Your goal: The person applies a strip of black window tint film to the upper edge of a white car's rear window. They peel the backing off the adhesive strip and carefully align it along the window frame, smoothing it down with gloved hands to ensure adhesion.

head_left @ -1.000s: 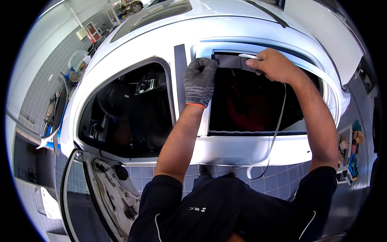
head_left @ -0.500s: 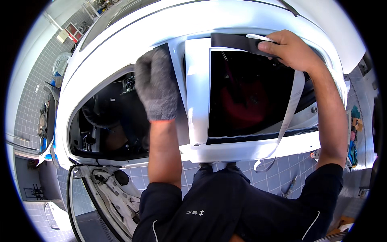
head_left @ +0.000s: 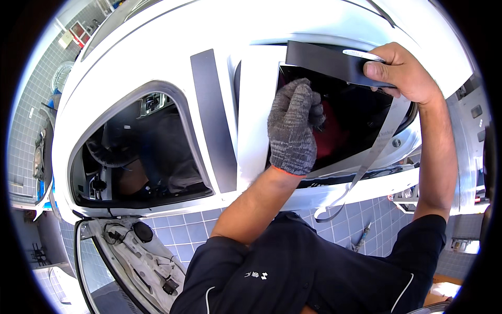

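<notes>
My bare right hand (head_left: 405, 73) grips one end of a flat black strip (head_left: 321, 60), which stretches left across the upper edge of the rear door opening of a white car (head_left: 324, 23). A white slip (head_left: 361, 54) shows beside its fingers. Below this hand hangs a long, narrow pale ribbon (head_left: 384, 133), its lower end curled. In front of the dark rear opening is my left hand (head_left: 295, 125), in a grey knit glove, with its fingers curled closed. I cannot make out what they hold, if anything. A second black strip (head_left: 214, 120) lies along the car's door pillar.
The front opening (head_left: 141, 152) shows the dark cabin to the left. A detached-looking or opened door with bare inner panel (head_left: 138, 256) stands at the lower left. On the tiled floor (head_left: 180, 233) lies a slim tube-like object (head_left: 362, 236) behind the car sill.
My left hand has moved right, from the door pillar to the rear opening, uncovering the pillar's black strip. My right hand still grips its strip; the view has shifted slightly.
</notes>
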{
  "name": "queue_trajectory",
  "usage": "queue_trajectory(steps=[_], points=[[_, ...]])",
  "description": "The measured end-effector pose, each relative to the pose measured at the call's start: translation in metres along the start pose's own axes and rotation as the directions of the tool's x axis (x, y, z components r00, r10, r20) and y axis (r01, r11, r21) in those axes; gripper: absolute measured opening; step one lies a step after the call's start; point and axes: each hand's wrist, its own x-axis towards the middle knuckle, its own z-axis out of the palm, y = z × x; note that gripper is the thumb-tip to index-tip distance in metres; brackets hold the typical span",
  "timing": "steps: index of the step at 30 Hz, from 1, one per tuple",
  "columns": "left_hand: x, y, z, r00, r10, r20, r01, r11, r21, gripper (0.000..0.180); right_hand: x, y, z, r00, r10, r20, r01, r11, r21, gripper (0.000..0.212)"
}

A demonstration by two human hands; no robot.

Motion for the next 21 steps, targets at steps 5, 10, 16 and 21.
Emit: queue_trajectory(steps=[5,10,16,21], points=[[0.009,-0.01,0.013,0.995,0.054,-0.087,-0.067,0.985,-0.159,0.024,0.017,0.005,0.006,0.999,-0.041,0.002,0.041,0.999,0.0,0.049],[0.017,-0.012,0.019,0.992,0.094,-0.085,-0.11,0.972,-0.21,0.022,0.023,0.012,0.003,1.0,-0.008,0.005,0.009,0.998,-0.057,0.052],[0.024,-0.022,0.018,0.997,0.043,-0.059,-0.056,0.97,-0.235,0.02,0.017,0.014,-0.009,0.999,-0.015,0.032,0.018,0.995,-0.096,0.057],[0.03,-0.017,0.019,0.989,0.058,-0.139,-0.084,0.978,-0.193,0.017,0.027,0.017,-0.006,0.997,-0.065,0.044,0.069,0.993,-0.095,0.059]])
